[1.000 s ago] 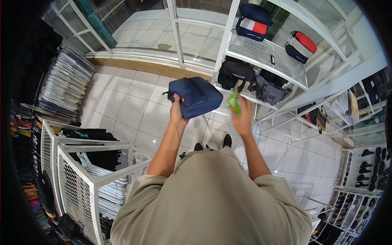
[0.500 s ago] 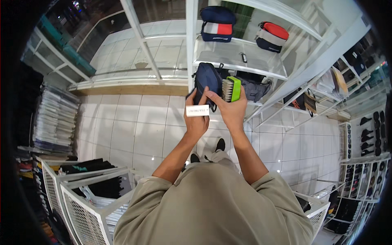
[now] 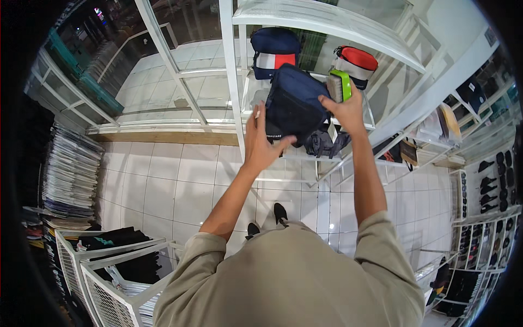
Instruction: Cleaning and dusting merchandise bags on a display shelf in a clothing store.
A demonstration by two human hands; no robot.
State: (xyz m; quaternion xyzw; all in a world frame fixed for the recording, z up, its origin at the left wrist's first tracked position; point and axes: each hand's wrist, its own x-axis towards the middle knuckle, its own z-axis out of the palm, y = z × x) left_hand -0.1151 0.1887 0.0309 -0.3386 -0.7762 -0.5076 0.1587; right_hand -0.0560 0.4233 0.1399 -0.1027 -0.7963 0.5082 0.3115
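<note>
A navy blue bag [image 3: 297, 103] with a black front panel is tilted at the white shelf in front of me. My left hand [image 3: 261, 143] is at its lower left corner, thumb and fingers spread wide; the fingers run along the bag's side. In my right hand [image 3: 348, 111] is a bright green brush [image 3: 341, 86] with pale bristles facing left. The right thumb reaches the bag's right edge. A grey bag [image 3: 326, 143] lies just below the navy one, partly hidden by it.
Behind stand a navy, white and red bag [image 3: 275, 53] and a red, grey and black bag [image 3: 357, 62]. A white shelf bar [image 3: 327, 27] crosses above. Folded packs [image 3: 71, 163] are stacked left. White mesh racks [image 3: 114, 280] with dark clothes stand at lower left, caps [image 3: 487, 182] far right.
The navy bag has gone up toward the shelf and turned its broad front to me. My left hand's fingers have spread, and the right hand has moved up and right with the brush.
</note>
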